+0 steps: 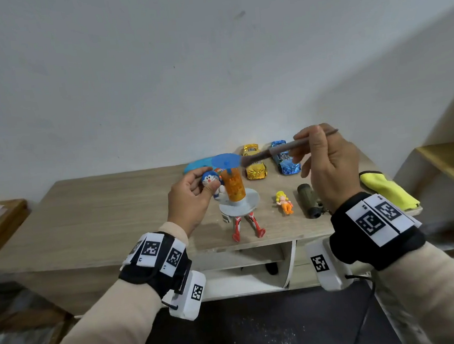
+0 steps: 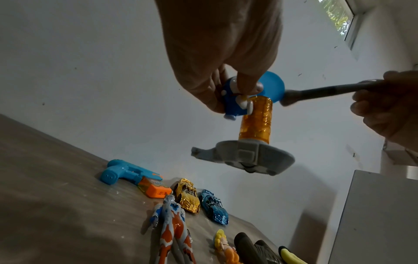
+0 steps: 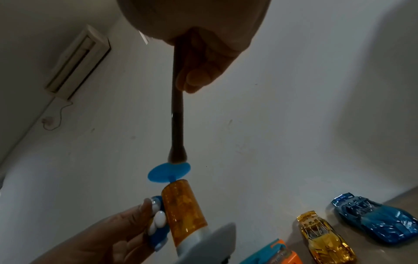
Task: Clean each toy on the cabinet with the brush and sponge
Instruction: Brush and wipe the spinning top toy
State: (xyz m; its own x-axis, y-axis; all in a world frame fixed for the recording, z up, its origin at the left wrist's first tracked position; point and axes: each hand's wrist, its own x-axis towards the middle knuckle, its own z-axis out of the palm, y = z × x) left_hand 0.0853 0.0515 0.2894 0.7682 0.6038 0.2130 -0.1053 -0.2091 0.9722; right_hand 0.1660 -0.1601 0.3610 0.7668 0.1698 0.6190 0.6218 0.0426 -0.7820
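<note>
Nearest us, our left hand (image 1: 188,200) pinches the blue cat figure (image 1: 210,179) on the side of the toy (image 1: 234,189), thumb and fingers curled round it, holding the whole thing up off the worktop (image 1: 114,209). The toy stands close to upright: grey base (image 1: 239,205) at the bottom, orange tube above it, and a blue disc (image 1: 225,161) on top. Our right hand (image 1: 327,168) is closed round the brush (image 1: 287,148) in a pen-like grip, with the handle running leftward and slightly down toward the disc.

The move turns on this: the brush head meets the disc at its right edge, so the brush's long axis lies roughly crosswise to the toy's upright one. The right hand does the sweeping; the left only has to steady the toy or turn it.

The right wrist view looks straight down the handle and shows the bristles (image 3: 177,157) resting on the disc's rim, which the head view leaves blurred. The left wrist view shows the underside of the base and the thumb (image 2: 247,84) pressed on the cat's head.

Farther off, on the worktop, lie a red-legged figure (image 1: 248,226), a small doll (image 1: 284,201), a dark cylinder (image 1: 308,200), a yellow cloth (image 1: 386,189), a gold car (image 1: 254,161), a blue car (image 1: 285,157) and a blue water gun (image 2: 133,176). We cannot pick out a sponge.
</note>
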